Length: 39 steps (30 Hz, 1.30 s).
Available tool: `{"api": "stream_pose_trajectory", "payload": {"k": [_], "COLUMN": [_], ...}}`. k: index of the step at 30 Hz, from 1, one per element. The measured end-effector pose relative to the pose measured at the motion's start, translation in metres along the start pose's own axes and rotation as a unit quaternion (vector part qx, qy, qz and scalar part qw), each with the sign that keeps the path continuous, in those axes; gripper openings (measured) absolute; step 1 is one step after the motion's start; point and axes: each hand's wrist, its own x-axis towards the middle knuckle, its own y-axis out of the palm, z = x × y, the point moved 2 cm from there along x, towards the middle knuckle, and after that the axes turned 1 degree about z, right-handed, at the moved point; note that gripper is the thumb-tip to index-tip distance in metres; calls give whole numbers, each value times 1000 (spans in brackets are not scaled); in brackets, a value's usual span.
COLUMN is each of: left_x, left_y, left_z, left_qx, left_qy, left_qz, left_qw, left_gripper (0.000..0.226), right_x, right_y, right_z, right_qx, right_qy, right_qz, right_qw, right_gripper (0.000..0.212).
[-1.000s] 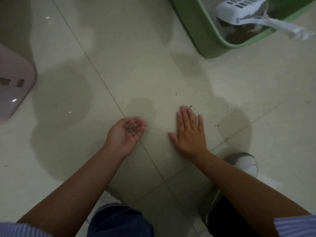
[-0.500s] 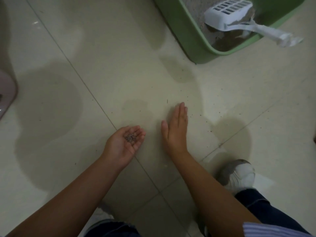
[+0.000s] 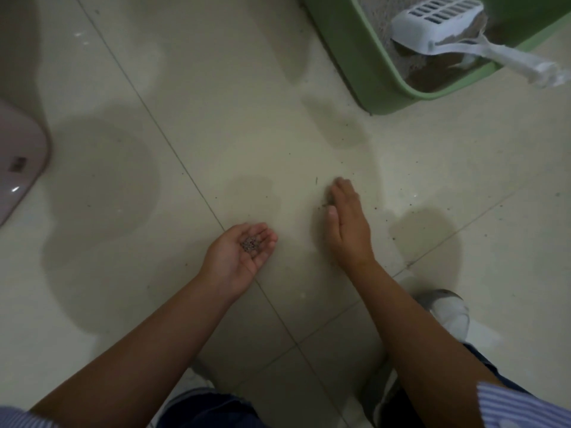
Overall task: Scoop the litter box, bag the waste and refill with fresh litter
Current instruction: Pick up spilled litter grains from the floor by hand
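**Grey spilled grains: floor clean-up**

Grey litter grains (image 3: 251,243) sit in our cupped left hand (image 3: 239,254), palm up, fingers together as a bowl. Right hand (image 3: 347,223) stands edge-on to the tiled floor (image 3: 216,118), fingers pressed together, apparently sweeping strays (image 3: 327,200). Far right: green litter box (image 3: 370,72), white scoop (image 3: 438,26) resting inside.

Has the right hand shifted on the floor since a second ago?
Yes. The right hand has turned from lying flat to standing on its edge and swept left, nearer the tile seam and the cupped left hand.
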Motion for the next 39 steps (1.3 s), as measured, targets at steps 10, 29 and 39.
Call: {"api": "stream_pose_trajectory", "payload": {"k": [10, 29, 39], "left_x": [4, 10, 11], "left_y": [-2, 6, 26], "left_z": [2, 8, -17], "left_qx": [-21, 36, 77], "left_qy": [4, -34, -11], "left_qz": [9, 29, 37], "left_qw": [1000, 998, 996], "left_gripper": [33, 37, 39], "right_x": [-30, 10, 30], "right_y": [-15, -15, -27], "right_z": [-9, 0, 39], "right_qx": [-118, -210, -357], "right_qy": [-199, -181, -230], "right_qz": [122, 118, 317], "right_qw": [965, 953, 848], "right_gripper": [55, 6, 31]}}
